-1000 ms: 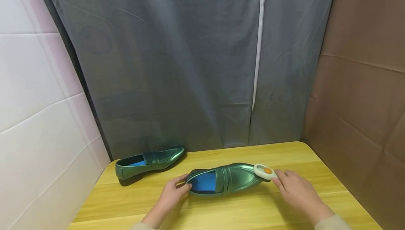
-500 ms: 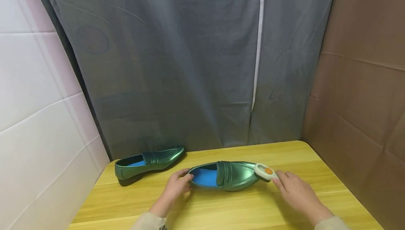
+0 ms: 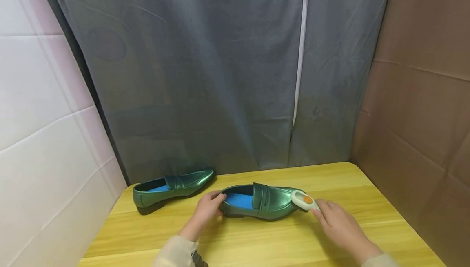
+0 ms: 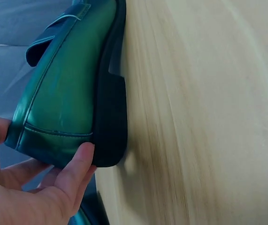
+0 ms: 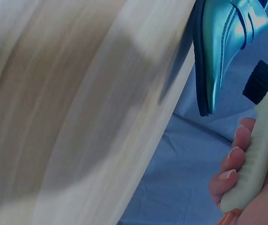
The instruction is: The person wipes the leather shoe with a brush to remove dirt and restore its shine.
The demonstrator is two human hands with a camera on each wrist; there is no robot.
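A shiny green loafer (image 3: 279, 201) with a blue insole lies sideways at the middle of the table, toe to the right. My left hand (image 3: 208, 208) grips its heel end; in the left wrist view the fingers pinch the back of the heel (image 4: 61, 143). With my right hand (image 3: 338, 224) I hold a small cream brush (image 3: 302, 200) by its handle, an orange spot on its back. Its black bristles (image 5: 259, 83) show in the right wrist view, beside the toe and apart from it. A matching loafer (image 3: 176, 188) stands untouched at the back left.
The wooden table (image 3: 242, 242) has a rounded back right corner. Behind it hangs a grey curtain (image 3: 205, 75). A white panel (image 3: 44, 136) closes the left side, a brown one (image 3: 418, 107) the right.
My left hand has tilted the held loafer, so its near side and sole edge now show, and moved slightly away from me. The brush has shifted a little left at the toe.
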